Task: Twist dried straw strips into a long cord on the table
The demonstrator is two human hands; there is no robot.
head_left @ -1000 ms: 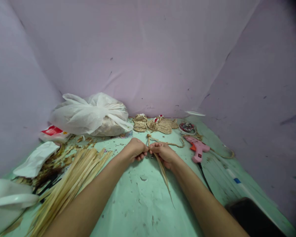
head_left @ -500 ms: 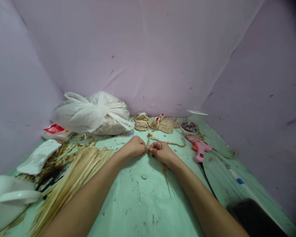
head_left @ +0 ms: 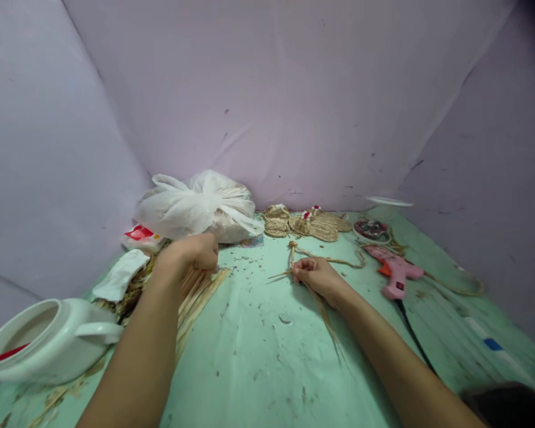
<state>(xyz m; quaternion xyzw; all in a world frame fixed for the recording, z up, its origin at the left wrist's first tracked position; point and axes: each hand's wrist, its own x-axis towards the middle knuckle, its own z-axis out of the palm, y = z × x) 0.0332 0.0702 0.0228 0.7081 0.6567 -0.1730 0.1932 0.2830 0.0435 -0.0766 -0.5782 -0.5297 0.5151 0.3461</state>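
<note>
Well, the right hand [head_left: 314, 276] pinches the cord [head_left: 292, 257]; a slack pinch might let it unravel. The left hand [head_left: 196, 252] is curled over the straw [head_left: 198, 303]; whether gripping, I can't tell.

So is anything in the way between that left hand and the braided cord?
Nothing visible blocks the left hand from the braided cord; only strip ends and small scraps lie low on the green table between them.

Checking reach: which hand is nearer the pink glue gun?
Right: right hand is left of the pink glue gun; left hand is farther left, by the straw strips.
</note>
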